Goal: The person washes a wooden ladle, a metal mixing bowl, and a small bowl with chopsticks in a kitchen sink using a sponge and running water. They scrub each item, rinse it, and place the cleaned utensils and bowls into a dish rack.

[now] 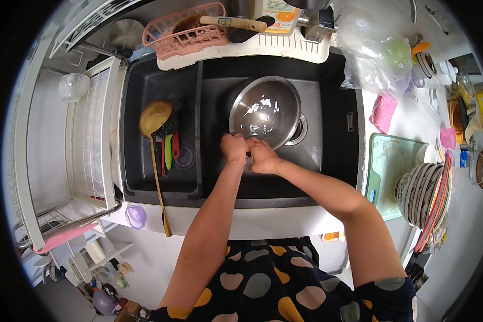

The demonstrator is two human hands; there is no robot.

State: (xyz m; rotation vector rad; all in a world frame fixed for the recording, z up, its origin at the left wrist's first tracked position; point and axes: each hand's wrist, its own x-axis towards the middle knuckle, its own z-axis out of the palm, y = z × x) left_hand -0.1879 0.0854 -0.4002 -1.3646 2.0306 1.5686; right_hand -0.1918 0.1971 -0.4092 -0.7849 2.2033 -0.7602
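Note:
A round stainless steel pan or basin [265,110] is in the right basin of a black double sink [261,201], beside the metal drain [300,131]. My left hand [234,148] is closed at its near edge, around what looks like a dark handle mostly hidden by the fingers. Close beside it, my right hand [263,157] lies at the same edge with its fingers bent; whether it grips anything is not clear. Bright reflections show inside the metal vessel. A brass-coloured ladle [156,116] rests in the left basin, its long handle crossing the front rim.
Left basin: dark scouring mesh [172,120], a green-handled tool [168,152] and a red one [176,145]. Behind stands a pink basket [185,44] with a wooden-handled brush [233,23]. To the right are a plastic bag [374,56], a pink cloth [383,114], a cutting board [386,185] and stacked plates [420,195].

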